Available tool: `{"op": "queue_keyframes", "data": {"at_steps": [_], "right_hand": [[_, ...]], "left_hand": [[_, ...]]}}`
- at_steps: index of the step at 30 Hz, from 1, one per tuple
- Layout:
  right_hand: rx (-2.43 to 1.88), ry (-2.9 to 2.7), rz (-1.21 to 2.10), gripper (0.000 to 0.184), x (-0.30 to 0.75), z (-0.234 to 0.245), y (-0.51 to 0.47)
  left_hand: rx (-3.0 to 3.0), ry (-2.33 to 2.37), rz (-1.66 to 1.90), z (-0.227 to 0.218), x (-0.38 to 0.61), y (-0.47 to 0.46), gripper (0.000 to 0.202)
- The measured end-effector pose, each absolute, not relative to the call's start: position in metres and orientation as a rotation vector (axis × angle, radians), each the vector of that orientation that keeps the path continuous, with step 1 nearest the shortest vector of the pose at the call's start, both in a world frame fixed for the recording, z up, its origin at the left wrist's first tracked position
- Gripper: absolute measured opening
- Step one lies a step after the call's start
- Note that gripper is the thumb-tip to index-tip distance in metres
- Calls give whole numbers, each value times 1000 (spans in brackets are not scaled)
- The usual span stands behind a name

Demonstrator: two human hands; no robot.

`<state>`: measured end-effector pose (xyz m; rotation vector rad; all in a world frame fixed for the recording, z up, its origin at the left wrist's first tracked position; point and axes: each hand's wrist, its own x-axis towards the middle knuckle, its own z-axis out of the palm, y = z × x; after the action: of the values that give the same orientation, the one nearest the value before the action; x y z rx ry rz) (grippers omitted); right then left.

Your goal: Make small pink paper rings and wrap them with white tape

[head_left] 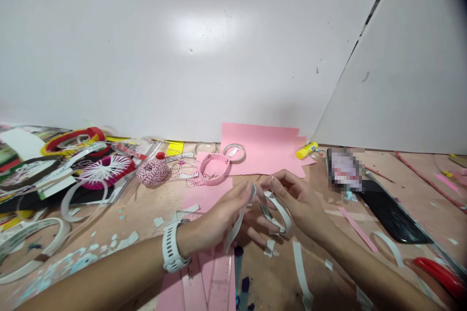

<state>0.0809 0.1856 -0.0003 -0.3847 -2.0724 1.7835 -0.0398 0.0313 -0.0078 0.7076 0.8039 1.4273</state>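
Both my hands meet above the middle of the table. My right hand [297,199] is closed, thumb and fingers pinching a thin white ring [286,216], which looks like a narrow band of paper or tape. Wearing a white watch [174,245] on the wrist, my left hand [229,209] has its fingers bent against the near side of the ring. A white strip [236,228] hangs from these left fingertips. Just behind the hands lies a pink ring [215,169]. Loose white strips [301,272] lie below them. Part of the left fingers is hidden behind the strip.
Pink paper [262,148] lies along the white wall with a yellow glue stick [307,150]. Red-and-white twine [152,172], wrapped rings [105,172] and a large tape roll [54,233] crowd the left. A clear ruler [221,282] is in front; a phone [345,170] and red-handled tool [440,274] are right.
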Motion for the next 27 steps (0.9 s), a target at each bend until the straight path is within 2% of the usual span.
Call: {"op": "queue_keyframes", "data": {"at_steps": [5, 12, 18, 23, 27], "right_hand": [[-403, -2043, 1801, 35, 80, -2, 184], [-347, -2093, 1814, 37, 84, 0, 186], [-159, -2332, 1543, 34, 88, 0, 192], [-37, -2486, 1390, 48, 95, 6, 198], [49, -2508, 1483, 55, 102, 10, 201]], "left_hand": [[633, 815, 1476, -17, -42, 33, 68], [770, 912, 1586, -9, -43, 35, 70], [659, 961, 1654, 11, -63, 25, 76], [703, 958, 1677, 24, -68, 25, 65], [664, 1036, 1639, 26, -64, 27, 66]]}}
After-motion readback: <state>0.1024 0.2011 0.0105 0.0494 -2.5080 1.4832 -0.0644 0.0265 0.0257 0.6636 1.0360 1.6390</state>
